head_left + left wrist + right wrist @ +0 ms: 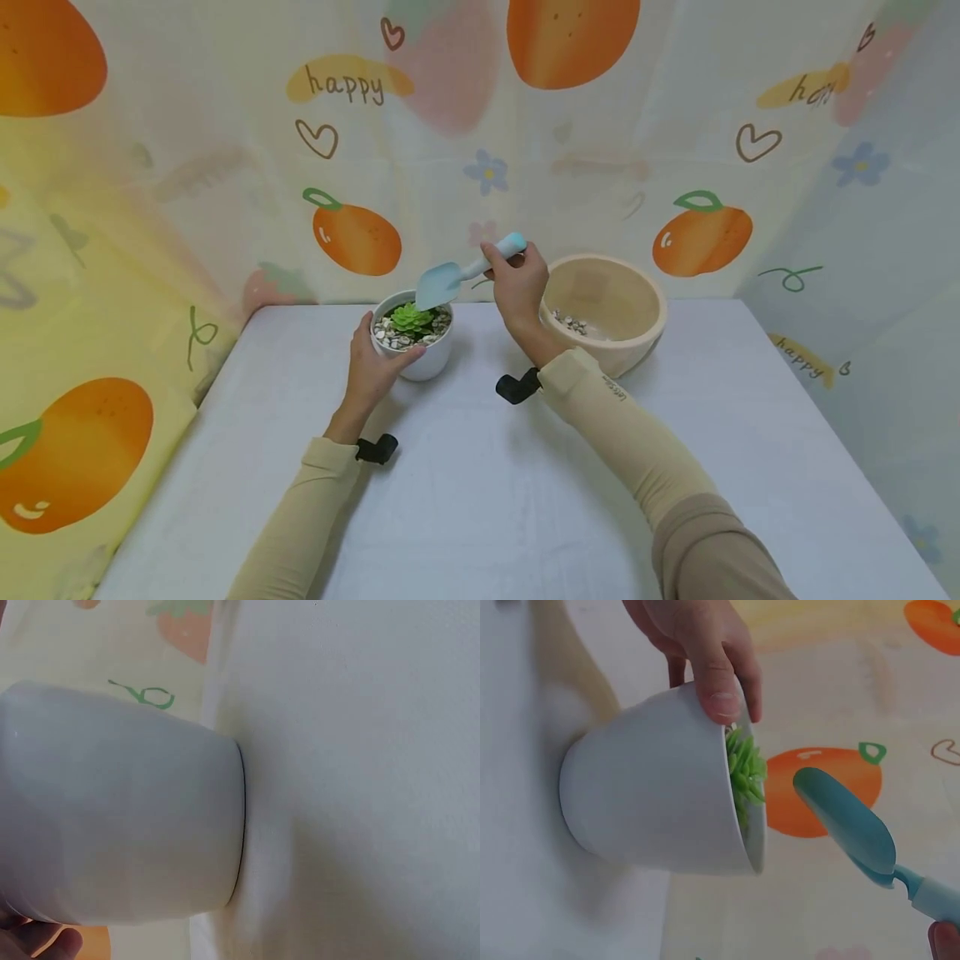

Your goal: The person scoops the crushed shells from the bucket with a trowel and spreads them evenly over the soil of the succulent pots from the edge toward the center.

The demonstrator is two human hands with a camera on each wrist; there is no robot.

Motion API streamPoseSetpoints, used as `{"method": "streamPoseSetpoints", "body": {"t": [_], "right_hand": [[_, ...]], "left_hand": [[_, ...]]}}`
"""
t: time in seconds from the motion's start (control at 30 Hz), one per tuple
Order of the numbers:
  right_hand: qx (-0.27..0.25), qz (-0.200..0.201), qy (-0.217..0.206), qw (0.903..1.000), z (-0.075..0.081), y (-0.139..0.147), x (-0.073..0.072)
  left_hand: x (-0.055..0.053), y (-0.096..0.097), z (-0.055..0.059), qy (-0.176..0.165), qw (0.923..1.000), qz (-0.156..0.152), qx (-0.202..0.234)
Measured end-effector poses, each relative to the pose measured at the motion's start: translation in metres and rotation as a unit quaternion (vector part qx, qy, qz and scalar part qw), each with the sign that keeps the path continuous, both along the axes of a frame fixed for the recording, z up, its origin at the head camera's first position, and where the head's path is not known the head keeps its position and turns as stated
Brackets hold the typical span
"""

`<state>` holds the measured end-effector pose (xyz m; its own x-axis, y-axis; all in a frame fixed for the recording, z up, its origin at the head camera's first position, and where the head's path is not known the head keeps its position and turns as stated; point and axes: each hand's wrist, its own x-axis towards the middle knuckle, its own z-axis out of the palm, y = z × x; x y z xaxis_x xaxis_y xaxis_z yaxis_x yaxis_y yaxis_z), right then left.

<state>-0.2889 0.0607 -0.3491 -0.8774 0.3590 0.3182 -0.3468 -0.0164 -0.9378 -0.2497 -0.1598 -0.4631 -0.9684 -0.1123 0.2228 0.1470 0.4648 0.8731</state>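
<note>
A white flowerpot (426,363) stands upright on the table, holding a green succulent (411,319) ringed by pale pebbles (390,335). My left hand (372,367) grips the pot at its left side, thumb along the near rim and fingers round the far side. In my right hand (519,286) is a small light-blue trowel (438,286), pinched by its handle. The blade tilts down to the left, just above the pot's right rim. In the right wrist view the trowel (851,825) is apart from the pot (652,787); the blade's inside is mostly hidden there.
Right of the pot, behind my right forearm, stands a wide beige bowl (652,321) with some pebbles (570,322) at its bottom left. A white cloth covers the table (465,500). Fruit-printed curtains (450,183) hang close behind and at both sides.
</note>
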Motion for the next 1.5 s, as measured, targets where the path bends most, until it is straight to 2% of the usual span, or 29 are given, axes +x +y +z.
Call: {"method": "streamPoseSetpoints", "body": {"t": [0.23, 0.5, 0.67, 0.97, 1.27, 1.5], "right_hand": [[-0.001, 0.006, -0.014, 0.9999, 0.007, 0.015, 0.000], [-0.063, 0.013, -0.043, 0.9970, 0.017, 0.037, -0.003], [-0.078, 0.014, -0.065, 0.9947, 0.020, 0.047, -0.003], [-0.095, 0.019, -0.056, 0.9937, 0.034, 0.067, 0.002], [-0.126, 0.014, -0.062, 0.9900, 0.039, 0.096, 0.006], [-0.135, 0.014, -0.059, 0.9890, 0.040, 0.118, 0.010]], "left_hand": [[0.000, -0.002, 0.003, -0.012, 0.9992, 0.008, -0.037], [-0.002, -0.007, 0.013, -0.029, 0.9972, 0.000, -0.069], [-0.002, -0.009, 0.018, -0.032, 0.9957, 0.002, -0.087], [-0.006, -0.008, 0.033, -0.017, 0.9952, -0.007, -0.096], [-0.020, 0.002, 0.055, 0.013, 0.9945, -0.048, -0.092], [-0.020, 0.016, 0.062, 0.033, 0.9942, -0.070, -0.075]]}}
